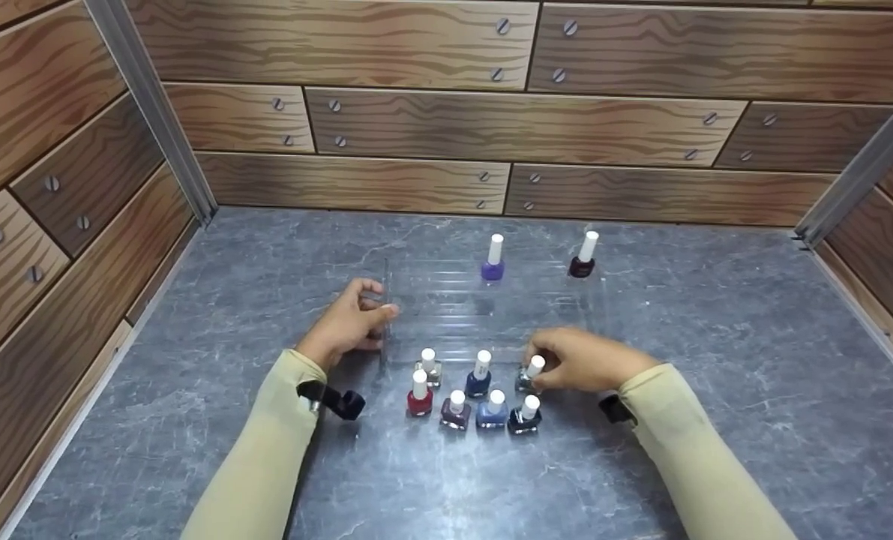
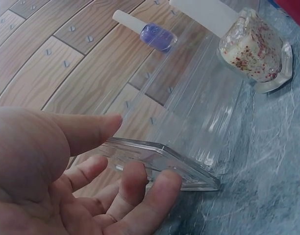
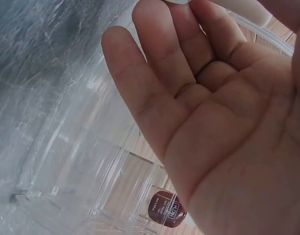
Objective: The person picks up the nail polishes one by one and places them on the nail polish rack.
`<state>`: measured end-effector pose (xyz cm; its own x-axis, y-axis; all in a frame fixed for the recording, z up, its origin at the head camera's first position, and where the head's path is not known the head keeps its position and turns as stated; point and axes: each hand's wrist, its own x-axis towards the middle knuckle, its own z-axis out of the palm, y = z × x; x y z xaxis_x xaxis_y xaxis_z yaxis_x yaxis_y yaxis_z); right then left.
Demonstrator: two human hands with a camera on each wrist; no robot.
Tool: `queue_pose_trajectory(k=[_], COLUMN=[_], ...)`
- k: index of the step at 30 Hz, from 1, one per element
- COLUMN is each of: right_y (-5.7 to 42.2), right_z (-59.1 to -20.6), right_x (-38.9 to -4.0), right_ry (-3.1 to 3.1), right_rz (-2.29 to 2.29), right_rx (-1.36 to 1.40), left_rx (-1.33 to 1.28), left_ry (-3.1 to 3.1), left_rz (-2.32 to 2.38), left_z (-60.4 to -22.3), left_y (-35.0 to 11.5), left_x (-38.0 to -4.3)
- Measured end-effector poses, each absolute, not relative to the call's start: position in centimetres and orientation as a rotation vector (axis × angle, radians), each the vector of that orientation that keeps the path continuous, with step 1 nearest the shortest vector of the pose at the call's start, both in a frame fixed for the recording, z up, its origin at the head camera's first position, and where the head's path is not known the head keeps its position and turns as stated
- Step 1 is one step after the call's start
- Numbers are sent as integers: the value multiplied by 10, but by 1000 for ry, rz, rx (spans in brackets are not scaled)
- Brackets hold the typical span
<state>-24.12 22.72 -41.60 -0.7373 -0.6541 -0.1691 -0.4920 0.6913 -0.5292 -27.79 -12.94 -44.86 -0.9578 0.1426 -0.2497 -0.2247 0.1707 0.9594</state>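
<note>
My left hand (image 1: 352,319) is at the left end of a clear stepped plastic display rack (image 1: 446,330), thumb on one side of its end panel and curled fingers on the other. At the rack's front right corner, my right hand (image 1: 585,360) pinches a dark nail polish bottle (image 1: 536,366) with a white cap; the right wrist view mostly hides it behind the fingers. On the rack stand a purple nail polish (image 1: 492,270) and a dark red nail polish (image 1: 582,265). A glitter nail polish (image 2: 255,49) stands upright near the left hand.
Before the rack, close together, stand a red bottle (image 1: 419,402), a navy bottle (image 1: 479,384), a mauve bottle (image 1: 455,414), a light blue bottle (image 1: 492,415) and a black bottle (image 1: 525,421). Wood-patterned walls (image 1: 416,124) enclose the grey marbled table (image 1: 191,315).
</note>
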Motion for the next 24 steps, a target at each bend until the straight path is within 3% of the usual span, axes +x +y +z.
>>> queue_pose_trajectory(k=[24], right_y=[227], right_z=[-416], right_x=[-244], right_ry=[2543], right_rz=[-658], right_rx=[-1027], left_rx=[-76], left_ry=[2195], left_rz=[1872], left_z=[-449], left_y=[-129], left_x=[-275])
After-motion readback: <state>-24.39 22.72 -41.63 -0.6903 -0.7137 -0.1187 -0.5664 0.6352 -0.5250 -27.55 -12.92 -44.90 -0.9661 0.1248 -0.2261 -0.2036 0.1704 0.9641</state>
